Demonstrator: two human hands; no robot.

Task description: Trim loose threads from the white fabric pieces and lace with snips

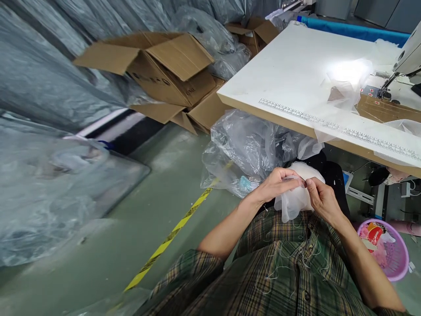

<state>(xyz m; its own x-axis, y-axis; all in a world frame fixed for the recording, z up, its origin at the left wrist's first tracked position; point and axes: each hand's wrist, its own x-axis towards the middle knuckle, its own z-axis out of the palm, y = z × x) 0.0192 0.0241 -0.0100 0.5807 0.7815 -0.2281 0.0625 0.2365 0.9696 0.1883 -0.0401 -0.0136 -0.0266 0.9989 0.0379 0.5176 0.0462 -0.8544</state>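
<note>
My left hand (278,184) and my right hand (321,197) meet over my lap, both pinching a small piece of sheer white fabric (296,199) that hangs down between them. The fingers of each hand are closed on its upper edge. Loose white threads lie on my plaid shirt (279,272) below the hands. More sheer white fabric (345,94) lies on the white sewing table (289,74) under a bright lamp spot, beside the sewing machine (406,59) at the right edge.
A clear plastic bag (246,149) bulges under the table's front edge. Open cardboard boxes (164,70) sit on the green floor to the left, against grey plastic-wrapped bundles (39,79). A pink basket (388,250) stands at lower right. Yellow-black tape (171,237) crosses the floor.
</note>
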